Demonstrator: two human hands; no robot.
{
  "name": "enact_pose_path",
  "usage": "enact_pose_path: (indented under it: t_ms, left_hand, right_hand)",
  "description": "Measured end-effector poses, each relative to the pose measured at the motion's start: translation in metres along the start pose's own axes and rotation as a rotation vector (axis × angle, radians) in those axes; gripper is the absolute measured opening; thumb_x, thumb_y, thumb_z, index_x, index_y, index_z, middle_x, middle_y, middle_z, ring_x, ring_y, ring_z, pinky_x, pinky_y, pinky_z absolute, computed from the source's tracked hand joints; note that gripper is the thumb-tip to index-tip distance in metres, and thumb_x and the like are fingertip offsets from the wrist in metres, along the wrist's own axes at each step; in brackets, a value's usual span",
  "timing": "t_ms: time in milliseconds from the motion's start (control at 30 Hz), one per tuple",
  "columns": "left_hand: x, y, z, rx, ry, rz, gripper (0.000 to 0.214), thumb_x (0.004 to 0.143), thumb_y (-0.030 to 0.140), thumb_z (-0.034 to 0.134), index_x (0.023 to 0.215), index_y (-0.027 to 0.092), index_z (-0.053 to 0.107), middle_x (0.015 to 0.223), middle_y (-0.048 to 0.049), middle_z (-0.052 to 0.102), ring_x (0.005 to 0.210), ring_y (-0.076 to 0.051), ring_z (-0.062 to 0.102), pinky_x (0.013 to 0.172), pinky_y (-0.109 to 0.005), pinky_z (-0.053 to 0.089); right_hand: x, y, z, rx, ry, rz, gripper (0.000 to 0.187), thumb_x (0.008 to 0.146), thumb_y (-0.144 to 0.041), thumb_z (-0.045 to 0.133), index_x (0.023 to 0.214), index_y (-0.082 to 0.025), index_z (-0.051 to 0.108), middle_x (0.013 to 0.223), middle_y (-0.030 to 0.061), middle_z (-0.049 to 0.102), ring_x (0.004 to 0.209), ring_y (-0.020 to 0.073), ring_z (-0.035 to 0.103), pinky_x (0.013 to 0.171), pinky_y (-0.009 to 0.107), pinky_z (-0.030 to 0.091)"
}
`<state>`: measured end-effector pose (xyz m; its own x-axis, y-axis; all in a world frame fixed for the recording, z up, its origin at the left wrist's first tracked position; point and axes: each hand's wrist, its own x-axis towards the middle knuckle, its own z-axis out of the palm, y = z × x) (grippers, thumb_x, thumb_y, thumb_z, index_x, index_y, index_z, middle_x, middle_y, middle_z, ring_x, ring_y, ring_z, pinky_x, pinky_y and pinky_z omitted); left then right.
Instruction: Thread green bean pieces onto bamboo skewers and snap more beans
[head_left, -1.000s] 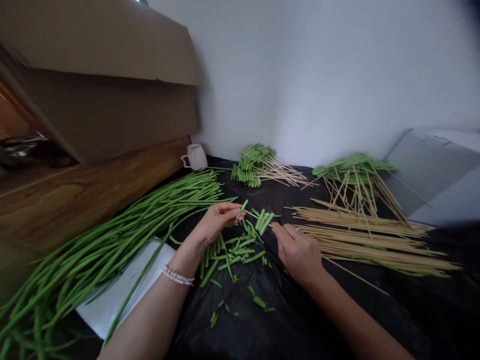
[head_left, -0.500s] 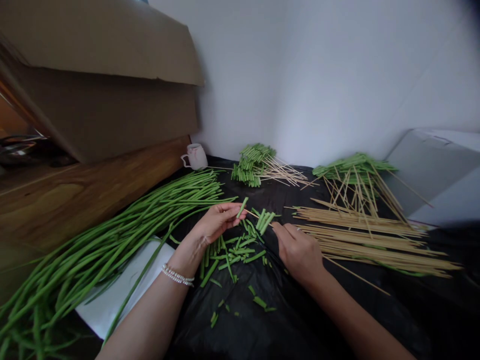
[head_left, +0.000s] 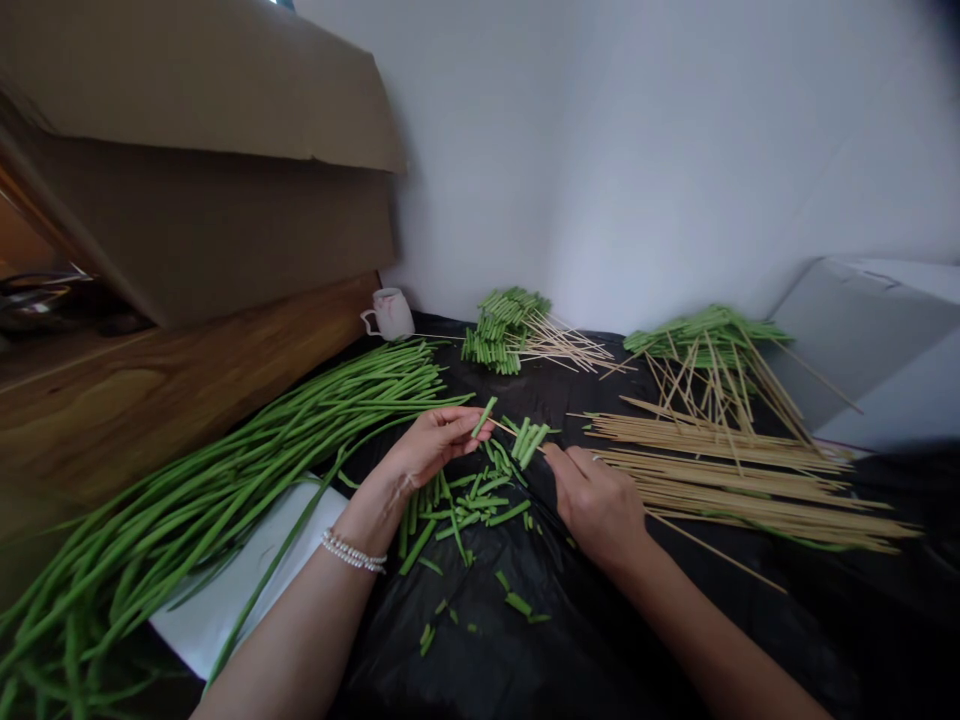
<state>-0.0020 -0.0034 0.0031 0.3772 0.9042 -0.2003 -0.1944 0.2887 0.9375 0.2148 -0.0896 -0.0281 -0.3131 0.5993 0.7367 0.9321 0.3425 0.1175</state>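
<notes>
My left hand (head_left: 448, 440) pinches a short cut piece of long bean (head_left: 484, 416) between thumb and fingers, at the tip of a thin wooden skewer (head_left: 505, 427). My right hand (head_left: 596, 500) is closed around that skewer, whose tail sticks out behind the wrist. Several bean pieces (head_left: 530, 441) sit side by side on the skewer just ahead of the right fingers. Beneath both hands lies a loose scatter of cut bean pieces (head_left: 480, 500) on black plastic sheeting (head_left: 592, 640).
Long uncut beans (head_left: 300, 430) spread across the left, partly over a white board (head_left: 195, 620). Bare skewers (head_left: 750, 490) lie at right. Filled skewers make a back-centre pile (head_left: 510, 320) and a back-right pile (head_left: 709, 330). A mug (head_left: 391, 314) and cardboard box (head_left: 225, 190) stand back left.
Both hands keep nearly the same place and grip. The skewer's rear end reaches slightly farther out behind my right wrist.
</notes>
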Motion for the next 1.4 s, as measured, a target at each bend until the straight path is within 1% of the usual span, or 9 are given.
enact_pose_path:
  t_ms: [233, 533, 800, 967, 1067, 1200, 1400]
  left_hand:
    - [0.0024, -0.0024, -0.0012, -0.046, 0.04, 0.008, 0.032, 0.061, 0.027, 0.085, 0.088, 0.013, 0.074, 0.081, -0.0065, 0.072, 0.071, -0.01, 0.063, 0.067, -0.02, 0.048]
    - [0.0022, -0.0025, -0.0007, -0.023, 0.016, 0.001, 0.029, 0.065, 0.027, 0.082, 0.089, 0.013, 0.074, 0.082, -0.0065, 0.072, 0.072, -0.011, 0.063, 0.067, -0.021, 0.048]
    - [0.0014, -0.0033, 0.0007, -0.014, 0.023, -0.001, 0.03, 0.063, 0.028, 0.084, 0.087, 0.013, 0.074, 0.082, -0.0068, 0.071, 0.073, -0.011, 0.062, 0.068, -0.022, 0.048]
    - [0.0024, -0.0061, 0.0008, 0.004, -0.001, -0.017, 0.032, 0.063, 0.032, 0.084, 0.087, 0.013, 0.075, 0.082, -0.0064, 0.071, 0.073, -0.011, 0.062, 0.068, -0.021, 0.048]
    - [0.0022, -0.0068, 0.0026, 0.025, -0.002, -0.001, 0.032, 0.063, 0.033, 0.083, 0.087, 0.013, 0.075, 0.081, -0.0063, 0.07, 0.073, -0.011, 0.062, 0.069, -0.022, 0.047]
    - [0.0011, -0.006, 0.0056, 0.029, 0.013, 0.021, 0.031, 0.063, 0.032, 0.083, 0.086, 0.013, 0.074, 0.079, -0.006, 0.07, 0.071, -0.011, 0.061, 0.068, -0.022, 0.047]
    - [0.0017, -0.0061, 0.0051, -0.022, 0.032, -0.007, 0.025, 0.065, 0.028, 0.083, 0.081, 0.013, 0.072, 0.079, -0.0047, 0.07, 0.067, -0.008, 0.06, 0.063, -0.019, 0.045]
  right_hand:
    - [0.0003, 0.0, 0.0001, 0.0, -0.009, 0.004, 0.026, 0.087, -0.012, 0.048, 0.104, -0.014, 0.068, 0.069, 0.0007, 0.058, 0.061, 0.0122, 0.048, 0.058, 0.028, 0.03]
    - [0.0002, -0.0004, 0.0, 0.003, -0.003, 0.01, 0.026, 0.088, -0.012, 0.046, 0.104, -0.015, 0.068, 0.068, 0.0006, 0.059, 0.061, 0.0114, 0.049, 0.058, 0.027, 0.031]
    - [-0.0004, -0.0013, 0.0007, 0.018, -0.014, 0.022, 0.026, 0.089, -0.012, 0.046, 0.102, -0.015, 0.068, 0.068, 0.0007, 0.058, 0.06, 0.0117, 0.049, 0.057, 0.027, 0.031]
    - [-0.0014, -0.0018, 0.002, 0.02, -0.011, 0.025, 0.026, 0.088, -0.012, 0.046, 0.103, -0.015, 0.068, 0.069, 0.0007, 0.059, 0.06, 0.0117, 0.05, 0.057, 0.027, 0.031]
    - [-0.0017, -0.0019, 0.0017, 0.012, -0.02, 0.023, 0.027, 0.088, -0.011, 0.046, 0.103, -0.015, 0.067, 0.07, 0.001, 0.06, 0.061, 0.012, 0.05, 0.058, 0.027, 0.032]
    - [-0.0015, -0.0021, 0.0011, 0.019, -0.031, 0.031, 0.027, 0.088, -0.012, 0.045, 0.104, -0.015, 0.068, 0.07, 0.0012, 0.06, 0.061, 0.0119, 0.05, 0.059, 0.027, 0.032]
    - [-0.0015, -0.0023, 0.0024, 0.051, -0.024, 0.04, 0.027, 0.09, -0.013, 0.045, 0.103, -0.016, 0.067, 0.069, 0.0007, 0.06, 0.061, 0.0116, 0.05, 0.058, 0.027, 0.032]
